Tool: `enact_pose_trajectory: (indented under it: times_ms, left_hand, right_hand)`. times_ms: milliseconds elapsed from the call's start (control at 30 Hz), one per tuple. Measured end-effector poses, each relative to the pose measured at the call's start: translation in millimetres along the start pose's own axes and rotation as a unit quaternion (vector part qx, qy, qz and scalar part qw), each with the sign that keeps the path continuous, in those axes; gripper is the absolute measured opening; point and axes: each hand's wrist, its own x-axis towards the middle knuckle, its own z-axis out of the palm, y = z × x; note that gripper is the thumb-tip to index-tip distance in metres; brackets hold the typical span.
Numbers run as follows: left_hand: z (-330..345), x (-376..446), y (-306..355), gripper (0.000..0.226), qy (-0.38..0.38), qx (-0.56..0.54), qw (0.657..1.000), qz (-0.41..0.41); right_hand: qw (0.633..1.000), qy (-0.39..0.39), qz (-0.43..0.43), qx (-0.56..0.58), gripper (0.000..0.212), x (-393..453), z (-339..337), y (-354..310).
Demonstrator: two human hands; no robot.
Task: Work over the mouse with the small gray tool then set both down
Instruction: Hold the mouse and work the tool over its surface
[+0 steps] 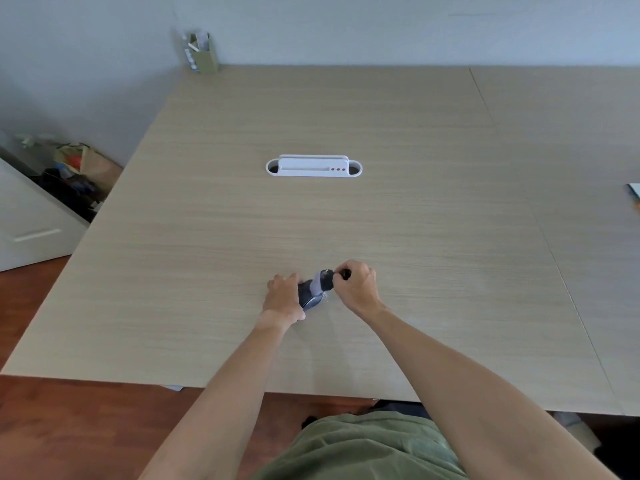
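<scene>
Likely light, rigid, slick: mouse (309, 296) clamped sidewise by left hand (284, 296); right hand (356, 285) fingers pinch small gray tool (323, 281) against it.

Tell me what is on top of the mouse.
The small gray tool lies across the mouse, held by the right hand. The left hand grips the mouse's left side, hiding that part.

This looks like an office. A wide, pale wood-grain surface (346, 220) built of joined desk panels carries a white cable port (313, 167) set into its middle. A green pen holder (204, 53) stands at the far corner against a plain gray wall (381, 26), and a white cabinet (31, 223) sits on the reddish wood floor (69, 427).
</scene>
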Motion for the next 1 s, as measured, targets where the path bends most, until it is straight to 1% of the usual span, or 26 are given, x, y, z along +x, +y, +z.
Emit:
enact_pose_trajectory:
  times_ms: [100, 133, 267, 333, 367, 433, 500, 533, 567, 667, 800, 833, 900, 967, 1000]
  left_hand:
    - [0, 3, -2, 0.069, 0.003, 0.004, 1.000, 0.009]
    - [-1, 3, -3, 0.070, 0.000, 0.002, 1.000, 0.014]
    - [-2, 5, -9, 0.072, -0.011, -0.002, 0.999, 0.031]
    - [-1, 5, -10, 0.074, -0.013, -0.002, 0.999, 0.036]
    - [-1, 5, -11, 0.074, -0.011, -0.002, 0.999, 0.038]
    - [-1, 5, -11, 0.072, -0.007, -0.008, 0.999, 0.035]
    - [-2, 5, -11, 0.069, 0.000, -0.018, 0.999, 0.029]
    - [-3, 5, -12, 0.068, 0.002, -0.022, 0.999, 0.027]
    - [-3, 5, -12, 0.068, 0.002, -0.025, 0.999, 0.027]
    - [-3, 5, -13, 0.067, 0.003, -0.023, 0.999, 0.030]
    - [-3, 6, -13, 0.071, -0.003, -0.027, 0.999, 0.027]
    - [-3, 6, -13, 0.071, -0.003, -0.026, 0.999, 0.026]
    - [-4, 6, -12, 0.070, -0.004, -0.029, 0.999, 0.024]
    - [-5, 6, -11, 0.067, -0.005, -0.030, 0.999, 0.022]
    - [-5, 6, -11, 0.067, -0.004, -0.027, 0.999, 0.025]
  right_hand:
    - [0.997, -0.070, -0.011, 0.010, 0.016, -4, 2, 2]
    - [0.997, -0.076, -0.008, 0.000, 0.017, -4, 3, 5]
    - [0.999, -0.017, 0.013, -0.034, 0.018, -5, 3, 8]
    - [1.000, 0.012, 0.027, -0.010, 0.017, -6, 1, 5]
    - [0.999, 0.013, 0.029, 0.008, 0.016, -6, 0, 4]
    - [0.999, -0.030, 0.016, 0.033, 0.014, -8, 0, 2]
    - [0.995, -0.097, 0.008, 0.029, 0.014, -9, 1, 1]
    - [0.994, -0.109, 0.003, 0.017, 0.015, -9, 2, 2]
    - [0.995, -0.103, -0.001, 0.001, 0.015, -9, 2, 3]
    - [0.999, -0.037, 0.000, -0.035, 0.016, -9, 3, 6]
    - [1.000, 0.023, -0.011, -0.013, 0.012, -8, 2, 8]
    - [1.000, 0.020, -0.018, -0.002, 0.011, -9, 2, 8]
    - [0.999, -0.021, -0.034, 0.009, 0.010, -11, 2, 6]
    - [0.997, -0.061, -0.038, -0.006, 0.009, -13, 4, 6]
    - [0.998, -0.059, -0.033, -0.019, 0.009, -12, 4, 6]
